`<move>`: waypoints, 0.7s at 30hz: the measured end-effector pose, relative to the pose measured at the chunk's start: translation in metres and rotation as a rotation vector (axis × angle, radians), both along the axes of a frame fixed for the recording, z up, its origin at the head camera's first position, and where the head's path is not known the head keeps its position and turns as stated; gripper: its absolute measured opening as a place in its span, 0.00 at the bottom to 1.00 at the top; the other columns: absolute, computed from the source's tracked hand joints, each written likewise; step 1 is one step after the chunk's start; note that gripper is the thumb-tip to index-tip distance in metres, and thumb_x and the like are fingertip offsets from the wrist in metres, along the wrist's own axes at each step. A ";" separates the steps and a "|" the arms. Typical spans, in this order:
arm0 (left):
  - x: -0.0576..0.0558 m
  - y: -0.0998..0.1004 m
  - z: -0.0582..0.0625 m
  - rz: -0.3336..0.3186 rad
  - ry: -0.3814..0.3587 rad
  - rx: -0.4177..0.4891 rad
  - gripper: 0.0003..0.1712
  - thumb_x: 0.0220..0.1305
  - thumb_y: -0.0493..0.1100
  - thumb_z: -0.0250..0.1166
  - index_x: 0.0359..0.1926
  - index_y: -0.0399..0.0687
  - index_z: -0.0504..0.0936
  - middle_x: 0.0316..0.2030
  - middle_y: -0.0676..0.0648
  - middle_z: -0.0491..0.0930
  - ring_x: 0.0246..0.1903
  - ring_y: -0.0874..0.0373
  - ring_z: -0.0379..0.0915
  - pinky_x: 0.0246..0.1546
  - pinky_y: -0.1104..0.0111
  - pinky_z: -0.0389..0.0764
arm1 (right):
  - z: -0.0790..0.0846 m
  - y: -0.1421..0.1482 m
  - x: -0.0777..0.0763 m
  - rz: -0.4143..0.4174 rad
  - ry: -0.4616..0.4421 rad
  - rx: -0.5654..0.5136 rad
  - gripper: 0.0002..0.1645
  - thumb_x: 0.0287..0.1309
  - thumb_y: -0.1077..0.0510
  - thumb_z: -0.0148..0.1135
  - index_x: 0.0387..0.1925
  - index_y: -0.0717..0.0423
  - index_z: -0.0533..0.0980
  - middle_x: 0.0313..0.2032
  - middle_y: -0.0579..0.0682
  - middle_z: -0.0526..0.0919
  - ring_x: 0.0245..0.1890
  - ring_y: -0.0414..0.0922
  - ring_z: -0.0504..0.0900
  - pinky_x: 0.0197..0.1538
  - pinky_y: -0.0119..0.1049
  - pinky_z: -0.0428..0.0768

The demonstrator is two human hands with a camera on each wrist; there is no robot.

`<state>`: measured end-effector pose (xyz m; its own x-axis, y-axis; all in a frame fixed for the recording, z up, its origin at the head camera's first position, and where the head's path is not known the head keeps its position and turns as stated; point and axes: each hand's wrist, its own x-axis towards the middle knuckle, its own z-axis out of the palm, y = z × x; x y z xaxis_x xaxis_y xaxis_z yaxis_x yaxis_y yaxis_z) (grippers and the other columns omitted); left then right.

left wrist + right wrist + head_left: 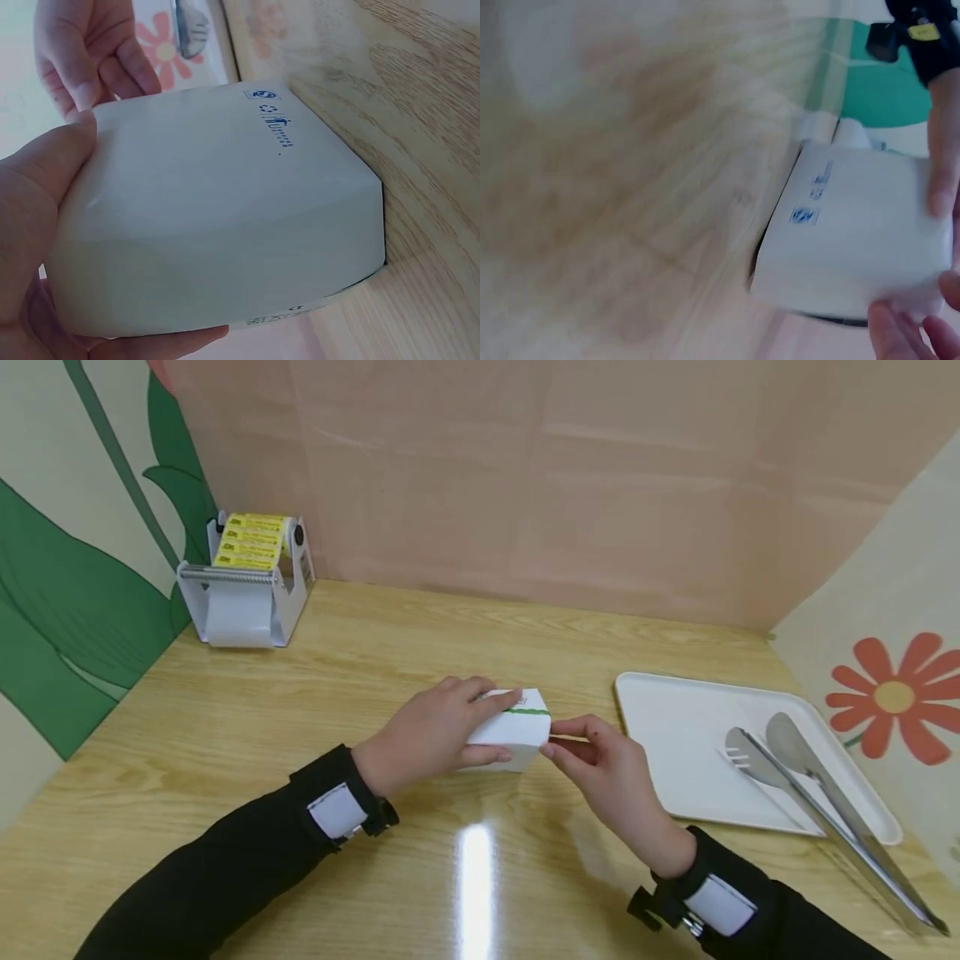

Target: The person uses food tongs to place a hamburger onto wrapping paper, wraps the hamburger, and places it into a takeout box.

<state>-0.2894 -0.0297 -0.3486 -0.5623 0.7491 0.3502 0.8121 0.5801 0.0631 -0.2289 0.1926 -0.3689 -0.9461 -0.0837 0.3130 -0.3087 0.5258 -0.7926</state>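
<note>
A small white paper food box (510,731) with a green wavy line stands on the table between the two hands. The left hand (438,731) grips it from the left, fingers over the top and thumb along the near side. At the box's right end, the right hand (607,768) pinches the edge with thumb and forefinger. Blue print marks the near face of the box (217,180) in the left wrist view, where the left hand (37,202) wraps one end. In the right wrist view, the right hand's fingertips (891,334) touch the box's side.
A white tray (675,752) lies to the right, with metal tongs (832,802) resting across it and over its near edge. At the back left stands a label dispenser (247,581) with a yellow roll. Covered walls (525,477) border the wooden table (360,668).
</note>
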 end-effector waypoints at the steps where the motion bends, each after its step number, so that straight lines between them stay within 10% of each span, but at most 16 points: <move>1: 0.000 -0.001 0.000 -0.001 -0.009 0.007 0.38 0.63 0.63 0.62 0.69 0.53 0.69 0.58 0.42 0.75 0.48 0.48 0.77 0.42 0.60 0.81 | 0.000 0.001 -0.002 -0.004 0.004 0.016 0.11 0.57 0.67 0.67 0.43 0.66 0.79 0.45 0.61 0.84 0.42 0.52 0.86 0.40 0.33 0.82; 13: -0.003 -0.001 -0.001 0.002 0.031 0.011 0.39 0.64 0.65 0.60 0.70 0.53 0.68 0.58 0.42 0.75 0.48 0.48 0.77 0.43 0.59 0.81 | -0.005 0.003 -0.005 0.006 0.121 0.046 0.16 0.55 0.70 0.67 0.47 0.66 0.80 0.46 0.60 0.84 0.39 0.52 0.86 0.37 0.27 0.81; 21: -0.002 -0.005 -0.005 -0.028 -0.004 0.056 0.39 0.61 0.65 0.63 0.68 0.55 0.69 0.56 0.44 0.76 0.48 0.50 0.76 0.40 0.62 0.81 | 0.002 0.017 -0.017 0.152 -0.189 -0.049 0.38 0.60 0.64 0.65 0.69 0.58 0.59 0.67 0.59 0.64 0.39 0.46 0.85 0.41 0.29 0.81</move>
<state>-0.2918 -0.0342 -0.3540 -0.5433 0.7437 0.3895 0.8274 0.5530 0.0980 -0.2455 0.2099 -0.3670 -0.9659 -0.2185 0.1390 -0.2253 0.4445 -0.8670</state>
